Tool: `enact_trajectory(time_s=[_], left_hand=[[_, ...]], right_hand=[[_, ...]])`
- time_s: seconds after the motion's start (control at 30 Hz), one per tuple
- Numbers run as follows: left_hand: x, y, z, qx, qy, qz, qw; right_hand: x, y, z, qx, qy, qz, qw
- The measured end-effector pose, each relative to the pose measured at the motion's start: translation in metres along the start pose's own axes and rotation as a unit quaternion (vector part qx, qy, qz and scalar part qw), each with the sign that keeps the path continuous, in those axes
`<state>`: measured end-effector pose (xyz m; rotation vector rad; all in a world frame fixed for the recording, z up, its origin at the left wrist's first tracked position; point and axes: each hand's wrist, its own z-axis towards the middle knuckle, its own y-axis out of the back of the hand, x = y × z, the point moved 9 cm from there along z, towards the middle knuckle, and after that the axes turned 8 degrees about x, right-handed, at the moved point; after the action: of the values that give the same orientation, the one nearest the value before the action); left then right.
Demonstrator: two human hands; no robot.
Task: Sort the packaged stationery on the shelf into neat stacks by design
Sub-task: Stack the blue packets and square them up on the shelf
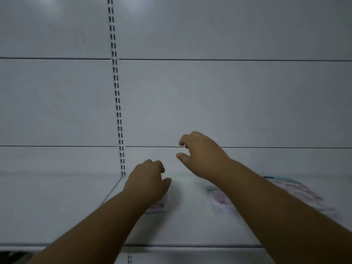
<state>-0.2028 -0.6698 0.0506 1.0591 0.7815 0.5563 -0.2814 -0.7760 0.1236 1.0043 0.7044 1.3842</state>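
- Both hands hover above the white shelf (181,229) with nothing in them: the left hand (147,180) has loosely curled fingers and an empty grip, and the right hand (200,155) is raised higher, thumb and fingers apart.
- The packaged stationery lies flat on the shelf in three spots: one packet (160,205) peeks out from under the left wrist, a pink packet (220,201) sits beside the right forearm, and a larger spread (297,193) lies at the far right. The view is blurred, so the designs cannot be told apart.
- My judgement: the step in hand is reaching down for a packet.
- To do it well, lower a hand onto the nearest packet, pinch it by an edge so the slick wrapper does not slide, and check its print before laying it on its match.
- Square the edges with both hands.
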Motion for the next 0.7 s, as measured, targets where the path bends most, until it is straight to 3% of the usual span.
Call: enact_trajectory(time_s=[0.2, 0.37, 0.53, 0.7], left_hand=[[0.092, 0.001, -0.003, 0.043, 0.079, -0.064, 0.994], [0.102, -0.033, -0.005, 0.171, 0.059, -0.145, 0.973], [0.090, -0.026, -0.007, 0.171, 0.040, -0.159, 0.972], [0.075, -0.020, -0.013, 0.162, 0.023, -0.220, 0.962]], right_hand=[[0.061, -0.048, 0.011, 0.012, -0.029, 0.019, 0.999], [0.057, -0.087, -0.001, 0.071, -0.128, -0.010, 0.989], [0.035, -0.121, -0.014, 0.155, -0.233, -0.017, 0.960], [0.030, -0.124, -0.018, 0.124, -0.273, 0.075, 0.951]])
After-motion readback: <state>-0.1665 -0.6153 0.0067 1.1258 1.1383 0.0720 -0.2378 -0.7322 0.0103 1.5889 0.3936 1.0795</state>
